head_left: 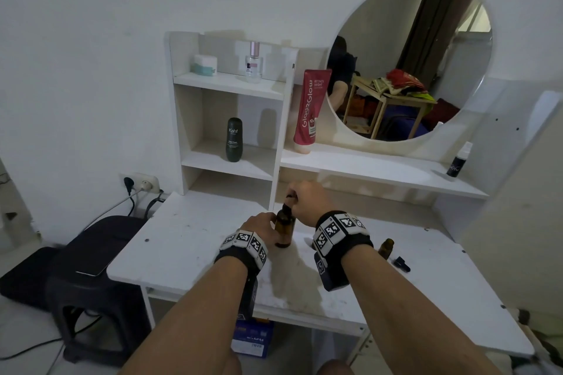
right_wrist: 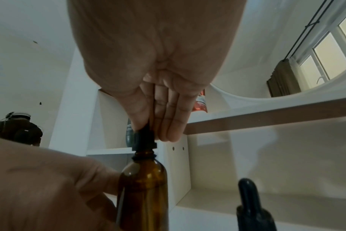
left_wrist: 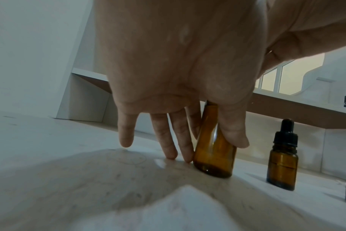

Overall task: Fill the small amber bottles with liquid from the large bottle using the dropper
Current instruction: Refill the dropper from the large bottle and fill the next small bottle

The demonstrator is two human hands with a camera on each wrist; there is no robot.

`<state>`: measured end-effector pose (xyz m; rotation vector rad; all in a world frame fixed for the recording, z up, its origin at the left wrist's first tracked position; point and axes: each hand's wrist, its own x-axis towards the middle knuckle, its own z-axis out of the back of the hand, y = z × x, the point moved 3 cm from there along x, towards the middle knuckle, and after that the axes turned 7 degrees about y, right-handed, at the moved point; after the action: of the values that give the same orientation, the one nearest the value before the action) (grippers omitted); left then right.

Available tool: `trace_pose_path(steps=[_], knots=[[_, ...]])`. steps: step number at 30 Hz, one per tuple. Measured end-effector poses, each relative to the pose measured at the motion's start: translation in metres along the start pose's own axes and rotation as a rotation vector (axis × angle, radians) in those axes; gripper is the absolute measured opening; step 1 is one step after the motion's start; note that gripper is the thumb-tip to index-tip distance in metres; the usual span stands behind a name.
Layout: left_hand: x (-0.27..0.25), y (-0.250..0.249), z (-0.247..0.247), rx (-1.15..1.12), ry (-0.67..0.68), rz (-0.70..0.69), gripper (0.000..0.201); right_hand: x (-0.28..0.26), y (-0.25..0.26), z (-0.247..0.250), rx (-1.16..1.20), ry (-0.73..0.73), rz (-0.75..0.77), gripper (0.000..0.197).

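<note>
A large amber bottle (head_left: 285, 230) stands upright mid-table. My left hand (head_left: 263, 225) grips its body between thumb and fingers (left_wrist: 185, 140); the other fingertips touch the table. My right hand (head_left: 304, 196) pinches the black dropper cap (right_wrist: 144, 139) on top of the large amber bottle (right_wrist: 142, 187). The cap sits at the neck with a little thread showing below it. To the right, one small amber bottle (left_wrist: 282, 162) stands with a dropper cap on. Another small bottle (head_left: 386, 248) stands uncapped, and a loose black dropper cap (head_left: 402, 264) lies beside it.
White vanity table (head_left: 189, 240) with shelves behind: a dark Kahf bottle (head_left: 234, 139), a red tube (head_left: 309, 109), a perfume bottle (head_left: 253, 65), a jar (head_left: 204, 65), a small spray bottle (head_left: 458, 161) and a round mirror (head_left: 408, 58). A dark stool (head_left: 91, 253) with a phone stands to the left.
</note>
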<state>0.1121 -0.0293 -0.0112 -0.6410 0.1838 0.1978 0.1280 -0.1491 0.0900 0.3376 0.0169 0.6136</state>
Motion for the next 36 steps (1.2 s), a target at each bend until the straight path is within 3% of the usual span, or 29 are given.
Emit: trace_pose_path(steps=[9,14,17,20,23,25,30,36], knots=[[-0.006,-0.003,0.001,-0.007,0.013,0.007,0.042,0.006,0.001,0.010,0.110,-0.022,-0.027,0.017],[-0.012,-0.008,0.004,0.016,0.052,0.007,0.050,0.006,0.002,0.049,0.151,-0.146,-0.016,0.017],[-0.022,-0.018,0.008,0.092,0.111,0.031,0.040,0.001,-0.003,0.077,0.208,-0.233,-0.009,0.013],[-0.033,-0.030,0.017,0.213,0.212,0.080,0.031,-0.007,-0.014,0.104,0.264,-0.313,0.003,0.009],[-0.043,-0.047,0.012,0.143,0.532,0.188,0.041,-0.017,-0.032,0.123,0.283,-0.352,-0.010,0.007],[-0.052,-0.067,0.000,0.043,0.694,0.178,0.047,-0.025,-0.048,0.131,0.277,-0.362,-0.052,0.008],[-0.044,-0.118,-0.039,0.061,0.506,-0.123,0.044,-0.053,-0.093,0.133,0.287,-0.375,-0.160,0.009],[-0.038,-0.136,-0.082,0.026,0.207,-0.095,0.045,-0.081,-0.130,0.125,0.267,-0.348,-0.256,0.009]])
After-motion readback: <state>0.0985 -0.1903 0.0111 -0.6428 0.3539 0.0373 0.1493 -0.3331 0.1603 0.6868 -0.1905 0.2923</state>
